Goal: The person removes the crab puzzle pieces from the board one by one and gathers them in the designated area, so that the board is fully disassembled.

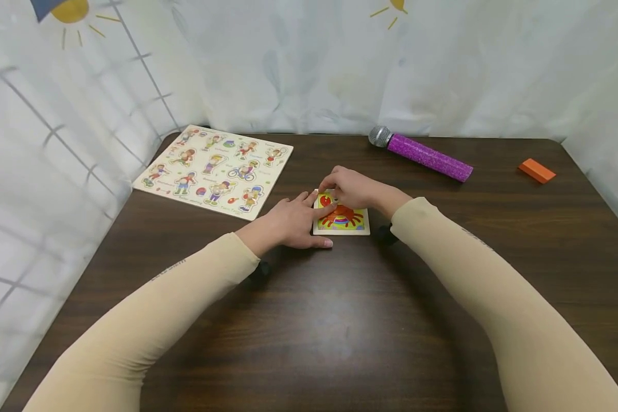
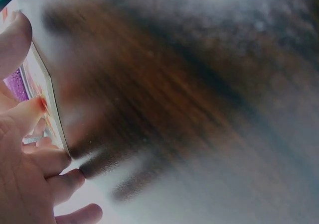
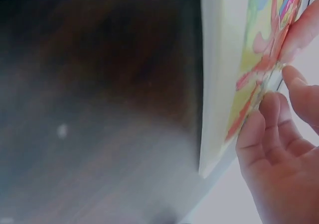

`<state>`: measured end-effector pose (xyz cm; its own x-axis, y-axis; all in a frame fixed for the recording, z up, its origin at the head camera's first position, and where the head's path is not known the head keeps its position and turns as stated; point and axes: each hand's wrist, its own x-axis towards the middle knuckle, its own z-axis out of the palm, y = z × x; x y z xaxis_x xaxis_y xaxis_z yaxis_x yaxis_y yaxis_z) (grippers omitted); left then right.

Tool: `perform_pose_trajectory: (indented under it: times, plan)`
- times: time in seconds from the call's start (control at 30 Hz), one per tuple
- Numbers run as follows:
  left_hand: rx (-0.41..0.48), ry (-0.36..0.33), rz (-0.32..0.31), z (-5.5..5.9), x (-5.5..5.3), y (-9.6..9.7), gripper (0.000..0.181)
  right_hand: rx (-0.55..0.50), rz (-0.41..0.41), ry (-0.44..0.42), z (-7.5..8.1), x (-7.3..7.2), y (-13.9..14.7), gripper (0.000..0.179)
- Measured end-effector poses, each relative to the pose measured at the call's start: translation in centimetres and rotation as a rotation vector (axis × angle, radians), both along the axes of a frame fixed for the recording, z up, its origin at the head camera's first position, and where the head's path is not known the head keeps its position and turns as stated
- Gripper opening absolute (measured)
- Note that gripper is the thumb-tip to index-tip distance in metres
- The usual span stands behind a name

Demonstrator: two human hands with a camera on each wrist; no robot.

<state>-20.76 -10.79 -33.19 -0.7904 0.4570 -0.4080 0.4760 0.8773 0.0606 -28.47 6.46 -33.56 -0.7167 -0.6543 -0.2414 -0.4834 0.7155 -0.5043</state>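
Note:
A small square wooden puzzle (image 1: 357, 232) with a red crab on yellow lies flat at the middle of the table. My left hand (image 1: 296, 222) lies palm down at its left side, fingers spread. One extended left finger (image 2: 30, 115) reaches across the crab, and the thumb rests just off the near edge. From the far right, my right hand (image 1: 352, 187) bends over the top left of the puzzle. Its curled fingers and thumb (image 3: 299, 92) come together at the crab picture (image 3: 269, 55), pinching at its face, near the round claw. The fingers hide part of the crab.
At the back left lies a larger wooden puzzle board (image 1: 206, 171) with pictures of children playing sports. A purple glitter microphone (image 1: 427, 154) lies toward the back edge. An orange block (image 1: 537, 170) sits at far right. White curtains (image 1: 309, 68) hang around the table.

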Motion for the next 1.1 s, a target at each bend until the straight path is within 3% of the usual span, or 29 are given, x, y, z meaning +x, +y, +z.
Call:
perform_pose_trajectory:
  times: [0.3,0.57,0.8,1.1]
  plan:
    - [0.006,-0.011,0.003,-0.1,0.1,0.0,0.088,0.005,0.05,0.088,0.1,0.2,-0.5,0.029]
    - [0.01,-0.016,0.004,-0.1,0.1,0.0,0.088,0.026,-0.003,0.047,0.2,0.1,-0.7,0.029]
    - [0.014,-0.011,-0.001,-0.2,0.1,-0.2,0.088,0.039,0.003,0.015,-0.2,-0.2,-1.1,0.021]
    - [0.019,0.0,-0.009,-0.3,0.1,-0.2,0.089,0.033,-0.002,0.063,0.2,0.0,-0.9,0.027]
